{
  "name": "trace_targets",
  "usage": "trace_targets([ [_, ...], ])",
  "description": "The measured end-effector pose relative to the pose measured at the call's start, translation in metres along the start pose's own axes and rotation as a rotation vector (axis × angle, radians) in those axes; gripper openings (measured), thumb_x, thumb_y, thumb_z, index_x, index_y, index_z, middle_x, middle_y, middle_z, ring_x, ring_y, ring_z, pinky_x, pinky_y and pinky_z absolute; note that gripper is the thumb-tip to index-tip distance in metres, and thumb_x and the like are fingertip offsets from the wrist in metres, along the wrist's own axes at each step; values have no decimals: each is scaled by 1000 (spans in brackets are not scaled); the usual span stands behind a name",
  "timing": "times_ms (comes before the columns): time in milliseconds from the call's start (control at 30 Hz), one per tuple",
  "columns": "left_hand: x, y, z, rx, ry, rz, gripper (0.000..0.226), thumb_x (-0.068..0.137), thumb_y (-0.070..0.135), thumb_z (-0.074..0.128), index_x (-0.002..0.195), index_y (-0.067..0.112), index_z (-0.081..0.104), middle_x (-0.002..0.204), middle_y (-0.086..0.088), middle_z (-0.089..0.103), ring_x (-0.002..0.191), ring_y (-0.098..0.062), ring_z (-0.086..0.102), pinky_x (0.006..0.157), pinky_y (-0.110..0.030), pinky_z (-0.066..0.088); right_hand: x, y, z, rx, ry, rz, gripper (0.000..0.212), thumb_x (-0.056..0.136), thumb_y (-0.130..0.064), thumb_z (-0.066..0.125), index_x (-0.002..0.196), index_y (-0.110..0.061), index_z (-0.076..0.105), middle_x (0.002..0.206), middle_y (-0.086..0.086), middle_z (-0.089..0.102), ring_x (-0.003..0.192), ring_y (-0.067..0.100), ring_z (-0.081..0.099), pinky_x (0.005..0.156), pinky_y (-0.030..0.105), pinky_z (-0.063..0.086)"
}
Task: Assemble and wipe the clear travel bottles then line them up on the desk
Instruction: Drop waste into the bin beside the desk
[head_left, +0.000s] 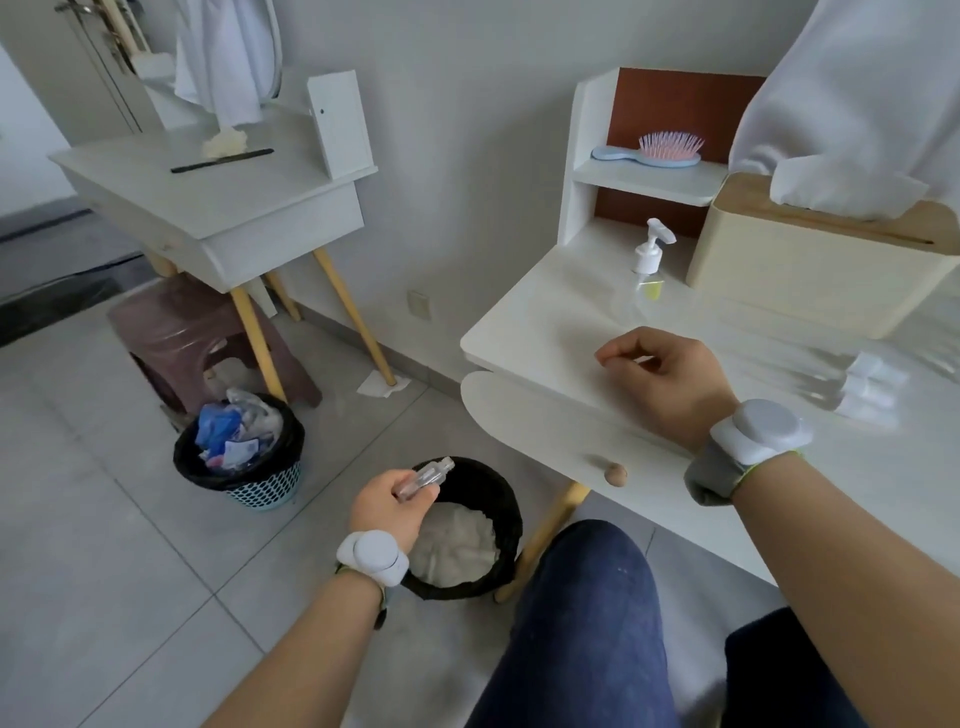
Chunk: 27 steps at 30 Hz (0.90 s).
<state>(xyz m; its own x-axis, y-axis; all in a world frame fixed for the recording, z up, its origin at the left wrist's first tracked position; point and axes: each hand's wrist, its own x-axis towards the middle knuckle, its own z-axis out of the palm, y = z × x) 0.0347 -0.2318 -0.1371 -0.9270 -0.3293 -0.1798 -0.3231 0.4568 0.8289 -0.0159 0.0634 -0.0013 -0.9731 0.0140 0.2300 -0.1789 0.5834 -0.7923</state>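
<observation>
My left hand (387, 506) grips a small clear travel bottle (427, 475) with no cap on it, tilted over a black bin (506, 506) on the floor. My right hand (662, 371) hovers low over the white desk (524, 332), fingers curled with fingertips pinched; nothing is visible in it. Several clear travel bottles with white caps (862, 387) lie side by side on the desk at the right. A clear pump bottle (644, 275) stands behind my right hand.
A beige tissue box (810, 275) sits at the desk's back right, with a hairbrush (660, 150) on the shelf above. The black bin holds crumpled white tissue. A second bin (239, 457) full of rubbish, a brown stool (187, 338) and another white table (218, 197) stand to the left.
</observation>
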Motion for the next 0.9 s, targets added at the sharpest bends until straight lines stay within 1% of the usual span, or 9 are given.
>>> trace_targets([
  [67,9,-5,5,81,-37,-36,29,85,32,65,108,15,69,106,-5,70,102,-26,64,78,-30,48,1,1,-1,19,4,5,17,90,-21,62,84,-34,71,85,-21,67,65,-4,55,65,12,40],
  [133,14,-6,7,85,-52,-58,41,88,26,64,127,13,61,127,-6,62,118,-24,57,93,-29,43,1,0,0,3,-12,4,17,90,-21,62,85,-33,71,85,-21,67,66,-6,55,63,7,39],
  [233,19,-3,9,107,-79,-38,43,91,19,61,133,13,55,136,-7,56,125,-22,52,102,-31,40,2,0,1,-27,-34,-2,15,91,-21,61,87,-32,71,85,-19,67,67,-6,55,60,2,38],
  [367,21,10,10,80,-15,17,36,92,15,60,128,12,59,133,-9,56,122,-24,53,99,-30,40,2,1,0,-27,-39,-11,16,91,-22,61,86,-34,71,85,-19,67,69,-6,56,62,2,39],
  [467,22,24,8,48,79,78,36,92,13,59,128,12,58,131,-8,55,118,-22,54,93,-26,39,3,1,1,-27,-46,-15,16,90,-22,61,86,-34,71,85,-19,67,72,-5,57,63,2,39],
  [633,20,56,4,-11,231,175,33,91,14,61,124,14,60,123,-7,56,99,-14,54,85,-25,38,2,-1,2,-37,-50,-13,16,90,-19,60,87,-30,71,84,-13,68,71,-2,56,64,4,40],
  [767,11,87,3,-91,307,275,31,89,12,62,120,14,61,119,-5,54,99,-15,56,84,-23,39,0,-3,-1,-34,-44,-15,17,90,-18,60,88,-31,71,83,-14,66,69,-3,56,63,1,37],
  [833,8,103,3,-124,315,326,32,88,11,63,120,14,61,118,-4,55,96,-12,55,83,-22,40,0,-5,-3,-3,-40,-3,17,90,-18,59,88,-31,70,86,-12,68,74,2,58,66,5,39],
  [900,5,119,5,-163,307,391,32,88,9,64,119,14,61,116,-4,55,97,-12,56,80,-18,40,0,-5,-4,39,-31,3,16,91,-18,59,89,-29,71,91,-9,69,80,8,60,72,14,44],
])
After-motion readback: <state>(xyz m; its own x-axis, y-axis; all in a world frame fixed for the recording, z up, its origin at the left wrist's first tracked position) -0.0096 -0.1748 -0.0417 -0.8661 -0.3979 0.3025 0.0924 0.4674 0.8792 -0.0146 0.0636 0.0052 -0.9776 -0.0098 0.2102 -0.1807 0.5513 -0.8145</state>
